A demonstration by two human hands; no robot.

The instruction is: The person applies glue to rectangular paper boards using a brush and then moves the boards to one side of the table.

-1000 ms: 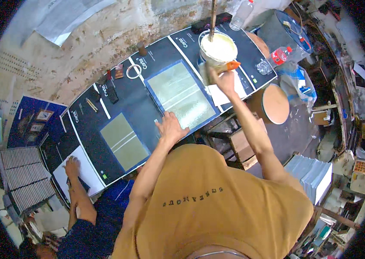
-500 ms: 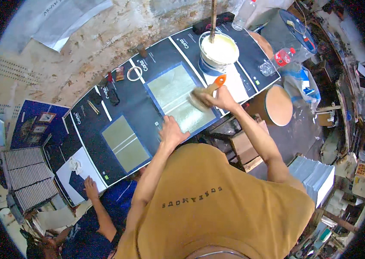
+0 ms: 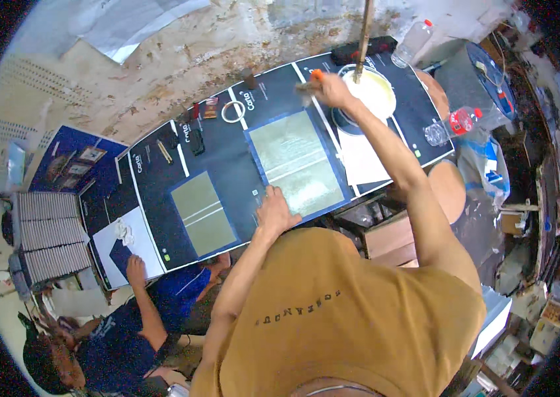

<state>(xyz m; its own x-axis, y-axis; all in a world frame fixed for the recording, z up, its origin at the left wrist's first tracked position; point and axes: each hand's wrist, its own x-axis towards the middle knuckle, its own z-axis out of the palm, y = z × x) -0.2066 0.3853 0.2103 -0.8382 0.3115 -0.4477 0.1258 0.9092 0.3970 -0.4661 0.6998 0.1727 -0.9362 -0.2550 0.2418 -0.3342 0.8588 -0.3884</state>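
My right hand (image 3: 334,91) grips a wide brush (image 3: 317,75) with an orange handle, above the far side of the table. The brush is blurred, its bristles turned left. Just right of that hand stands a bucket (image 3: 376,92) of creamy white liquid, with a wooden stick (image 3: 364,40) upright in it. My left hand (image 3: 276,210) rests with fingers spread at the near left corner of a blue-edged sheet (image 3: 286,142). Two greenish-grey panels divided by pale strips cover its middle, and their surface shines. A smaller sheet (image 3: 202,210) of the same kind lies to the left.
White paper (image 3: 362,162) lies beside the bucket. A tape roll (image 3: 233,112), a black pouch (image 3: 194,141) and thin sticks (image 3: 165,151) are farther back. A bottle (image 3: 455,124) lies at the right. At left, a co-worker's hand (image 3: 135,270) touches a dark blue piece on white board.
My right hand and the brush have lifted off the larger sheet and moved away toward the far side, beside the bucket. My left hand stays at the sheet's corner. The whole view has shifted.
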